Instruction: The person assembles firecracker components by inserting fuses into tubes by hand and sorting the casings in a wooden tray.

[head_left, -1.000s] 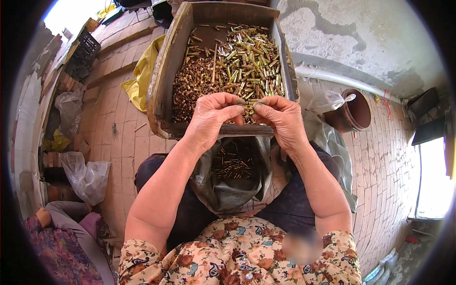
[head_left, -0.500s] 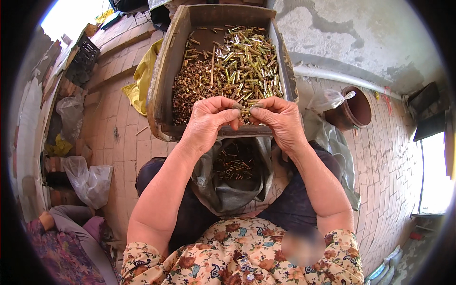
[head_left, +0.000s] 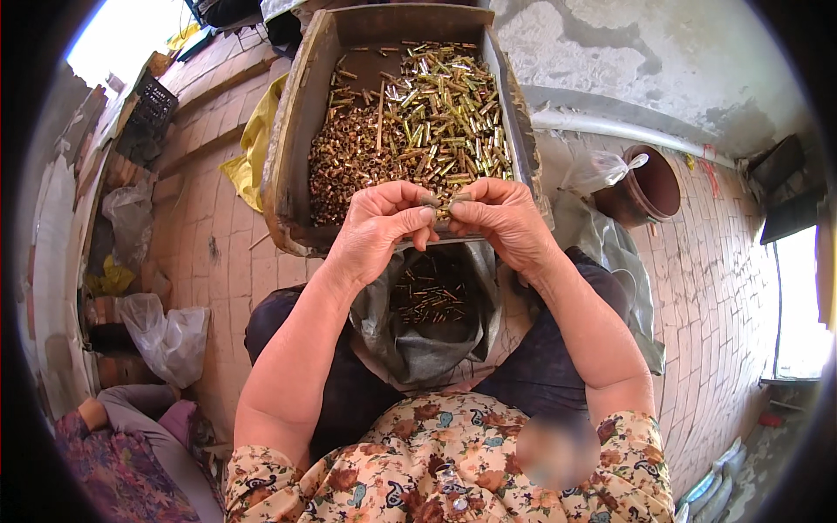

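Note:
Over the near edge of a worn wooden tray [head_left: 288,131], my left hand [head_left: 384,222] and my right hand [head_left: 501,218] meet almost fingertip to fingertip. Thumb and forefinger of each are pinched together; what they hold is too small and covered to make out. In the tray, gold-coloured metal tubes [head_left: 445,113] lie heaped on the right, and small copper-coloured ring-like pieces [head_left: 353,161] fill the left. A thin stick [head_left: 380,118] stands between the two heaps. Below my hands, between my knees, a dark grey sack [head_left: 375,336] gapes, with slim metal pieces [head_left: 432,301] inside.
On the brick floor to the right stands a brown bucket [head_left: 649,187] with a clear plastic bag [head_left: 597,172] at its rim. Yellow cloth [head_left: 248,166] lies against the tray's left side. Another person [head_left: 131,444] is at lower left, near a clear bag [head_left: 170,336].
My fingertips have shifted slightly left and remain pinched close together. The view has moved a little, so the tray appears farther left and slightly higher.

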